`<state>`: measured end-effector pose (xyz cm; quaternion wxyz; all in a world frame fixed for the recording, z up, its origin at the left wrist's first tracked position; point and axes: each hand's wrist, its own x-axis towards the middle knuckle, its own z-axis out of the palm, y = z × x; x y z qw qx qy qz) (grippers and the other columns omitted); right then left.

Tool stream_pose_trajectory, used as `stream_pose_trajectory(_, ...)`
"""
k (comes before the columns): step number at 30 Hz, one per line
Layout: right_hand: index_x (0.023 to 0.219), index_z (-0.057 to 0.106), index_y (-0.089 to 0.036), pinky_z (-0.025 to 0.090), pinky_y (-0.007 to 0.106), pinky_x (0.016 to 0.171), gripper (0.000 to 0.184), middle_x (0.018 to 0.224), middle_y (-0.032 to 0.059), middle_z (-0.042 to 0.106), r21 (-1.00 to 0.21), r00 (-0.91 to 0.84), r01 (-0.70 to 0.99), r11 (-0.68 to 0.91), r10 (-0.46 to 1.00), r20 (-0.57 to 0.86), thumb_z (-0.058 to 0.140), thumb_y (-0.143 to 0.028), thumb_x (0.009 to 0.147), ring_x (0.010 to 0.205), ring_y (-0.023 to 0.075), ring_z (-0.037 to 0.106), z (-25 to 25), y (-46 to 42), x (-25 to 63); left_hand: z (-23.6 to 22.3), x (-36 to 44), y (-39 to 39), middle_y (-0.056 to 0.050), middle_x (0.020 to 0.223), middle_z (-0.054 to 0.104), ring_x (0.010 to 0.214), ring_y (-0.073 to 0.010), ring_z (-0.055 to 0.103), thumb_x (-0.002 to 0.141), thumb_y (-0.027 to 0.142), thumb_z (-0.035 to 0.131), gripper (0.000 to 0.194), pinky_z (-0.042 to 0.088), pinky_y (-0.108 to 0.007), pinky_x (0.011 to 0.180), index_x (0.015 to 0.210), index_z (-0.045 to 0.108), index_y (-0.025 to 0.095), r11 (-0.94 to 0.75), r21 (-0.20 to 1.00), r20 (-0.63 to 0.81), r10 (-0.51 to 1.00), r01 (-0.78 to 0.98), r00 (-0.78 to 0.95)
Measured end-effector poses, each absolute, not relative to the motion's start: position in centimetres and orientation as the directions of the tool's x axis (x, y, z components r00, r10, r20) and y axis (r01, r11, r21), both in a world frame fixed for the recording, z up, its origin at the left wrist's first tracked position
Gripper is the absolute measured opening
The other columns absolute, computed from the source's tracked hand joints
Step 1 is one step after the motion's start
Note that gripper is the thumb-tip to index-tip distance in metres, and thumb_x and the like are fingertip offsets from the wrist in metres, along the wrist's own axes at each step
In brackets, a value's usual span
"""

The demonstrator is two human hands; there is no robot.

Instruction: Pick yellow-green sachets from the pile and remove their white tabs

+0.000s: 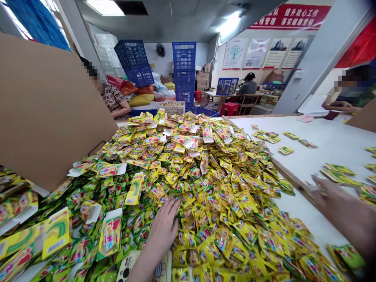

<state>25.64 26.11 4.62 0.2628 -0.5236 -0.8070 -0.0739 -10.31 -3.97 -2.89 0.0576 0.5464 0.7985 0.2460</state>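
A big heap of small yellow-green foil sachets (pixel 188 176) covers the middle of a white table (pixel 320 141). My left hand (pixel 162 227) lies palm down on the heap's near side, fingers spread, gripping nothing I can see. Flat yellow printed card sleeves (pixel 55 234) lie among the sachets at the lower left. At the right, my right hand (pixel 342 207) reaches over the white tabletop, its fingertips beside a loose stack of sachets (pixel 337 174). Blur at those fingertips hides whether they pinch anything.
A tall brown cardboard sheet (pixel 49 109) stands at the heap's left side. A wooden strip (pixel 290 176) runs along the table beyond the heap. Stacked blue crates (pixel 184 70) and sacks stand behind, and co-workers sit at the left, right and far back.
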Motion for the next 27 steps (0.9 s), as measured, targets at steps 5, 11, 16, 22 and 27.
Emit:
stream_pose_trajectory(5, 0.097, 0.061, -0.022, 0.047, 0.027, 0.078, 0.021, 0.097, 0.0065, 0.066, -0.185, -0.79, 0.501, 0.846, 0.534, 0.301, 0.055, -0.032, 0.08, 0.093, 0.0185, 0.059, 3.4, 18.6, 11.8, -3.3, -10.5, -5.2, -0.01, 0.131, 0.052, 0.125, -0.0229, 0.042, 0.088, 0.036, 0.032, 0.043, 0.034, -0.043, 0.106, 0.124, 0.049, 0.019, 0.344, 0.665, 0.105, 0.836, 0.663, -0.539)
stream_pose_trajectory(11, 0.087, 0.056, -0.017, 0.042, 0.047, 0.088, 0.018, 0.114, 0.0158, 0.055, -0.197, -0.891, 0.347, 0.917, 0.388, 0.234, 0.059, -0.01, 0.071, 0.108, 0.0324, 0.048, 0.6, 15.2, 7.1, -2.7, -9.9, -7.3, 0.004, 0.045, 0.051, 0.06, -0.0254, 0.062, 0.076, 0.058, 0.046, 0.068, 0.053, -0.042, 0.067, 0.122, 0.048, 0.008, 0.317, 0.947, -0.228, 0.559, -0.049, -0.797)
stream_pose_trajectory(16, 0.074, 0.044, -0.022, 0.043, 0.025, 0.05, 0.011, 0.062, -0.0016, 0.052, -0.658, -0.796, 0.312, 0.685, 0.567, 0.213, 0.043, -0.021, 0.085, 0.053, 0.013, 0.049, 1.3, 12.5, 8.1, -4.1, -7.5, -5.9, 0.0, 0.084, 0.063, 0.076, -0.018, 0.064, 0.06, 0.048, 0.072, 0.074, 0.055, -0.033, 0.074, 0.121, 0.043, 0.019, -0.146, 0.878, -0.323, 0.521, -0.456, -0.79)
stream_pose_trajectory(22, 0.074, 0.036, -0.025, 0.027, 0.019, 0.039, 0.031, 0.057, -0.0071, 0.037, -0.995, -0.624, -0.074, -0.065, 0.781, -0.005, 0.054, -0.05, 0.076, 0.042, 0.0072, 0.029, 0.1, 4.3, 4.3, -4.0, -3.8, -4.1, -0.012, 0.14, 0.038, 0.122, -0.0256, 0.045, 0.063, 0.051, 0.067, 0.075, 0.051, -0.03, 0.087, 0.125, 0.034, 0.024, -0.164, 0.783, -0.408, 0.592, -0.6, -0.695)
stream_pose_trajectory(27, 0.075, 0.04, -0.027, 0.037, 0.027, 0.048, 0.027, 0.061, -0.0029, 0.04, -0.989, -0.586, -0.05, 0.137, 0.798, 0.14, 0.047, -0.053, 0.077, 0.053, 0.0146, 0.04, -2.9, 2.5, 3.6, -3.8, -3.7, -4.4, -0.013, 0.118, 0.061, 0.115, -0.0318, 0.051, 0.061, 0.055, 0.067, 0.059, 0.05, -0.039, 0.089, 0.106, 0.053, 0.018, -0.175, 0.782, -0.392, 0.608, -0.599, -0.69)
